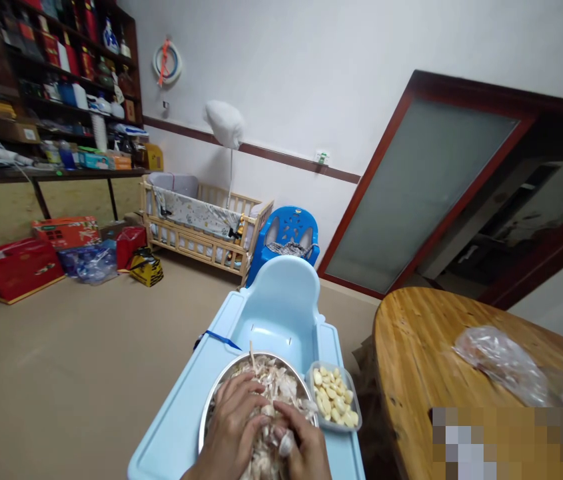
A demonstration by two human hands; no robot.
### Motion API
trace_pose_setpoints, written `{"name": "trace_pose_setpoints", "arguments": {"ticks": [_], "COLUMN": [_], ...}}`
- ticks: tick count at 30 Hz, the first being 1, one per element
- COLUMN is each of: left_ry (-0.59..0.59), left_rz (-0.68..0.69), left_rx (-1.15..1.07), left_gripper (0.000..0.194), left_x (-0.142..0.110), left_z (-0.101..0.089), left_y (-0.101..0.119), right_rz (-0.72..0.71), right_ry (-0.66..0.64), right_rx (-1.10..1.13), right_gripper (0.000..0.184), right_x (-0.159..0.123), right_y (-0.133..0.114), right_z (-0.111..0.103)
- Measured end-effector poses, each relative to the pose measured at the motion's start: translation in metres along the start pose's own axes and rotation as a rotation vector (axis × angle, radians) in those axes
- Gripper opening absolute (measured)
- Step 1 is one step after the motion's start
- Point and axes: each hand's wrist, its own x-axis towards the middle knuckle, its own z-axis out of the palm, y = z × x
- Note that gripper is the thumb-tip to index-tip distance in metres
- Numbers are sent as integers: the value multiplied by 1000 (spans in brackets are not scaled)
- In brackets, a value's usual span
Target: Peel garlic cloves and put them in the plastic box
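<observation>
Whitish garlic in papery skin (286, 444), over the round silver metal bowl (204, 415), held in the curled fingers of the right hand (305, 435). Left hand (238, 415) at the bowl's left side, back uppermost, fingers bent and slightly parted, tips close to the right fingertips; cannot tell whether it grips anything. Bowl heaped with dry, off-white and brownish garlic skins (281, 381); a thin wooden stick (252, 353) leans up at its far rim. Just beside, on the right: clear rectangular plastic container (357, 421) of peeled, cream-yellow garlic cloves (332, 397). Both vessels on a light-blue plastic high chair (174, 417), its rounded backrest at the far end. Varnished oval-edged wooden table (411, 347) to the right, bearing a crumpled transparent plastic bag (501, 360).
</observation>
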Motion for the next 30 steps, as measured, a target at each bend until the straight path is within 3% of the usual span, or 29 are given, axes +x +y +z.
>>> {"name": "trace_pose_setpoints", "arguments": {"ticks": [3, 9, 14, 16, 19, 23, 26, 30], "left_ry": [23, 79, 129, 117, 112, 114, 103, 84], "left_rz": [-43, -52, -7, -11, -19, -8, 15, 32], "left_rx": [-15, -40, -89, -102, -109, -92, -83, -62], "left_gripper": [18, 18, 19, 17, 15, 15, 14, 12], "left_x": [0, -2, -3, -3, -2, -2, -3, -4], "left_z": [-2, -3, -2, -3, -3, 0, 3, 4], "left_y": [-2, -3, -3, -2, 1, 3, 2, 1], "right_rz": [-82, -164, -39, -30, -76, -176, -206, -124], "right_ry": [103, 97, 98, 45, 8, 92, 181, 103], "right_rx": [-274, -544, -817, -809, -750, -494, -284, -78], "right_gripper": [37, 55, 37, 33, 43, 51, 38, 23], "right_x": [-6, -9, -11, -13, -15, -13, -8, -1], "right_y": [12, 8, 3, 5, 6, 1, -8, -18], "right_z": [7, 9, 6, 7, 10, 7, -1, -7]}}
